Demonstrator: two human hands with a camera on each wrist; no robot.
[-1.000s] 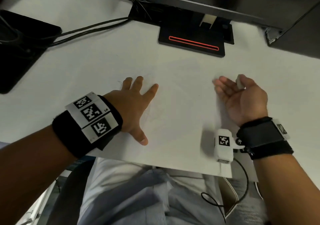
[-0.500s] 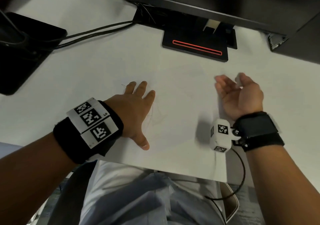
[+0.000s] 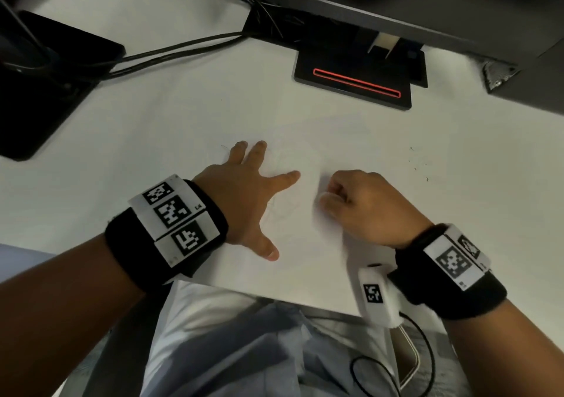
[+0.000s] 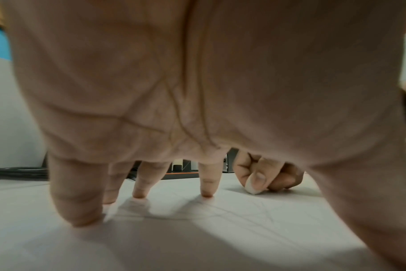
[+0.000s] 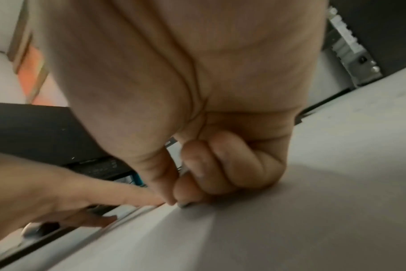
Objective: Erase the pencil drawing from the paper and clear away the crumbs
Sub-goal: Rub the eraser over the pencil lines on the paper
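Note:
A white sheet of paper (image 3: 305, 268) lies on the white desk, with faint pencil lines (image 3: 283, 210) between my hands. My left hand (image 3: 244, 195) lies flat on the sheet with its fingers spread; in the left wrist view its fingertips (image 4: 206, 194) press the paper. My right hand (image 3: 351, 204) is curled and pinches a small white eraser (image 3: 325, 196) between thumb and fingers. The eraser (image 4: 252, 190) touches the sheet just right of my left forefinger. The right wrist view is blurred and shows the eraser's tip (image 5: 184, 204) on the paper. Small dark crumbs (image 3: 418, 164) lie scattered to the right.
A black monitor base with a red outline (image 3: 354, 82) stands at the back. Black cables (image 3: 171, 51) run left to a dark device (image 3: 36, 85). The desk's front edge (image 3: 274, 297) is close to my wrists, with my lap below it.
My right hand has turned palm down, moved left toward my left hand and brought the eraser down onto the paper. My left hand has stayed flat on the sheet.

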